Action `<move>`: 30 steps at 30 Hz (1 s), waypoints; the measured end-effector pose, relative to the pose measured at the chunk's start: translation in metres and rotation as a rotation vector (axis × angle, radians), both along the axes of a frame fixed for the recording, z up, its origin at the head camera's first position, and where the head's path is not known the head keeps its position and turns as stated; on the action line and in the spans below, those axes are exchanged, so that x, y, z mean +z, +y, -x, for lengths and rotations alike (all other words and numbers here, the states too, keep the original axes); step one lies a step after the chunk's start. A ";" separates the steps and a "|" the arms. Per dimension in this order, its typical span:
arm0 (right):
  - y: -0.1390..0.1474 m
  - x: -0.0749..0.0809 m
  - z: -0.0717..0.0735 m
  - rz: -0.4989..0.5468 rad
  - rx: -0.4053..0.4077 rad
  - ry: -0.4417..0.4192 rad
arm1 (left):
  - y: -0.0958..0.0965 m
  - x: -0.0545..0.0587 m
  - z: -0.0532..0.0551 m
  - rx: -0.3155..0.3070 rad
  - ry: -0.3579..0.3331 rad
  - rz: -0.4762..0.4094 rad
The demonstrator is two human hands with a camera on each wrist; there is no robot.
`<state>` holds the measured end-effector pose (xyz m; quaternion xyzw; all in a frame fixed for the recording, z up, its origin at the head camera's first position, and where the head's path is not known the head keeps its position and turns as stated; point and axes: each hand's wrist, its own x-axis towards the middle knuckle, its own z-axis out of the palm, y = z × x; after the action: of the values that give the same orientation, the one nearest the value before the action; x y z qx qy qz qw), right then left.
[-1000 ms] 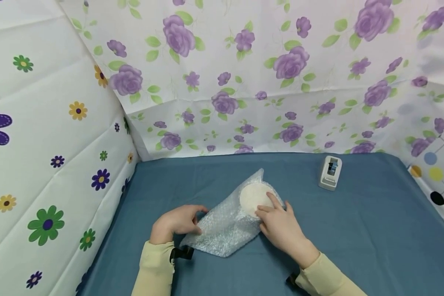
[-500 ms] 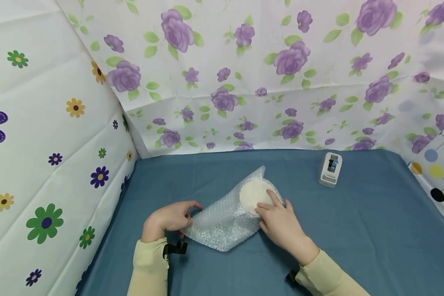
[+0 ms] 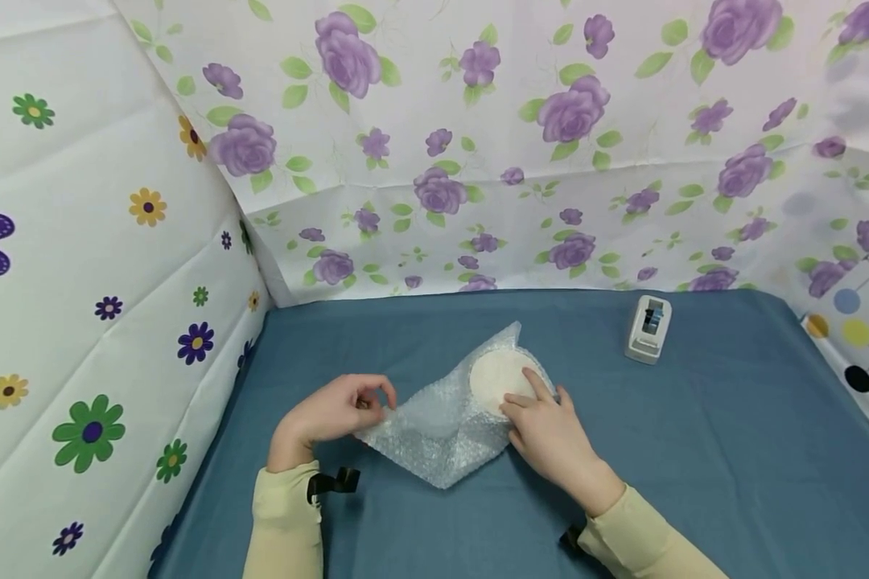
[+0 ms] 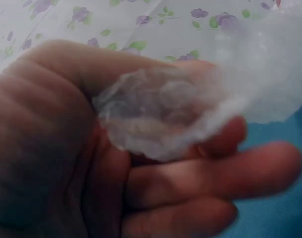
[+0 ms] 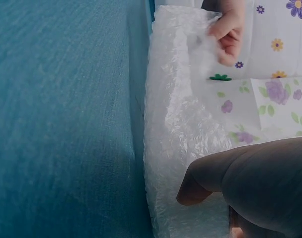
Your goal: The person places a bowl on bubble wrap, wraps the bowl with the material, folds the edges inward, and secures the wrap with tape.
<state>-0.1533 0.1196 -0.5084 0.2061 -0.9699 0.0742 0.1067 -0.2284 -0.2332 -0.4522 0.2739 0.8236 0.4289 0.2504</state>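
Observation:
A sheet of clear bubble wrap [image 3: 434, 426] lies slantwise on the blue cloth, with a round cream-white disc [image 3: 496, 379] resting on its upper right part. My right hand [image 3: 553, 434] presses its fingertips on the disc's right side and the wrap beside it. At the wrap's left corner, my left hand [image 3: 340, 410] pinches the edge between thumb and forefinger. The left wrist view shows the crumpled bubble wrap [image 4: 166, 114] caught at the thumb, the lower fingers loosely bent. From the right wrist, the wrap's edge [image 5: 180, 114] runs up toward the left hand [image 5: 227, 37].
A small white tape dispenser [image 3: 648, 330] stands at the back right of the blue cloth [image 3: 731, 434]. A white flowered sheet [image 3: 434, 161] hangs behind, and another flowered sheet [image 3: 116, 265] rises along the left side.
My left hand has shifted left and up along the wrap's left end, lifting its corner a little. The right hand stays on the disc.

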 end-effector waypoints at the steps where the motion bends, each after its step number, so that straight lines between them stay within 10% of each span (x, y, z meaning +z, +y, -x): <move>1: 0.000 0.000 0.000 0.000 0.001 0.001 | -0.001 0.000 0.000 -0.005 0.013 -0.022; 21: -0.001 -0.003 0.002 0.003 0.012 0.026 | -0.006 0.005 0.002 -0.006 0.090 -0.137; 30: 0.000 -0.003 0.002 -0.010 0.004 0.019 | -0.001 0.005 0.001 0.088 0.167 -0.156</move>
<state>-0.1551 0.1198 -0.5112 0.2091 -0.9688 0.0676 0.1148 -0.2291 -0.2339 -0.4468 0.2907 0.8170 0.4779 0.1398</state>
